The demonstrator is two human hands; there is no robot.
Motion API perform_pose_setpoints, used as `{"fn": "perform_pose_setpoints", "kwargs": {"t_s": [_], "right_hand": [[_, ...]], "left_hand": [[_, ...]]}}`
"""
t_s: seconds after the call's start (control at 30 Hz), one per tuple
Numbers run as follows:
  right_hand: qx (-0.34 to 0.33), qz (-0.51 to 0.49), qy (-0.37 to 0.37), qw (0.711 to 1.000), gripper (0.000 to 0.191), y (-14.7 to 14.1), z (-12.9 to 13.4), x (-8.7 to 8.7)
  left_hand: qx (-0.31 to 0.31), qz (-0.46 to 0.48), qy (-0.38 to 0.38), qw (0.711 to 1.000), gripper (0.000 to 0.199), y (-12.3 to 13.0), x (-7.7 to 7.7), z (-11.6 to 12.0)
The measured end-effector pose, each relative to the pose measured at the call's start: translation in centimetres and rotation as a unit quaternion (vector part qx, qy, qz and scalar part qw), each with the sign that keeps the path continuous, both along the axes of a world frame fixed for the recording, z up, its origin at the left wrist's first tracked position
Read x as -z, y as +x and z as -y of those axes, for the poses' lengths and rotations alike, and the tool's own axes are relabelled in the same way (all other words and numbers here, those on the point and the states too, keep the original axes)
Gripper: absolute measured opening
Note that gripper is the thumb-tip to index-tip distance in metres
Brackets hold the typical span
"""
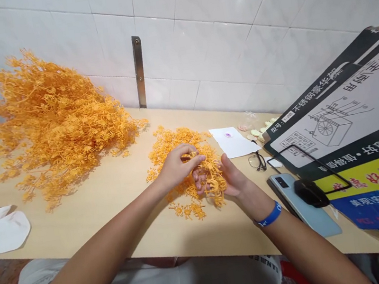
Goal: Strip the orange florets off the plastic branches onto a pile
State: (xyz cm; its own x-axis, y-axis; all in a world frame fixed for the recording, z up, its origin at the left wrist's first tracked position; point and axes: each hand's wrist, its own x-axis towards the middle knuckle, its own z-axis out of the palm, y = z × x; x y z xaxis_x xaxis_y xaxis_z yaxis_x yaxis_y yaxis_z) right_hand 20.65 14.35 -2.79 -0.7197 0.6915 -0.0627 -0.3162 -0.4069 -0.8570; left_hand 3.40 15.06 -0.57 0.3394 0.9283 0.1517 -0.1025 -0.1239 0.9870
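Observation:
A bunch of orange plastic flower sprigs [216, 178] rests in my right hand [233, 178], whose fingers curl around it from below. My left hand [178, 164] reaches in from the left, thumb and fingers pinched on the top of the same bunch. Just behind and under both hands lies a small heap of orange plastic flowers [167, 148] on the table. A few loose flower heads [187, 209] lie in front of it. Further left stands a much larger pile of branching orange flower stems [60, 119]. My left fingertips are partly hidden by the flowers.
On the right lie a white paper sheet [236, 146], eyeglasses [258, 162] and a light-blue phone [309, 207]. A printed cardboard box [348, 121] leans there, a black-framed object before it. A white cloth [4, 231] lies far left. A metal bracket [140, 73] is on the tiled wall.

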Motion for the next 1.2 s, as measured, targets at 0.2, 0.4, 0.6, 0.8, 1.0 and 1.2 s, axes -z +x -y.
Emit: {"fn": "perform_pose_setpoints", "kwargs": {"t_s": [0.2,0.4,0.6,0.8,1.0,1.2], "right_hand": [[0.110,0.094,0.024,0.989,0.039,-0.5,0.6,0.0],[0.207,0.072,0.015,0.975,0.033,-0.9,0.9,0.2],[0.209,0.090,0.050,0.973,0.027,-0.9,0.9,0.2],[0.197,0.072,0.066,0.975,0.046,-1.1,0.8,0.6],[0.219,0.093,0.136,0.962,0.048,-1.5,0.7,0.7],[0.215,0.103,0.200,0.950,0.046,-1.5,0.7,0.5]], "left_hand": [[-0.019,-0.013,0.016,1.000,0.027,0.3,0.4,-0.1],[0.031,0.040,-0.063,0.997,0.041,0.8,1.2,-0.1],[0.062,-0.035,-0.045,0.996,0.047,1.0,1.2,0.5],[0.075,0.009,-0.033,0.997,0.038,0.8,0.4,0.5],[0.095,0.062,-0.095,0.989,0.045,1.1,0.7,0.5],[0.098,0.140,-0.158,0.972,0.058,1.6,1.3,0.7]]}}
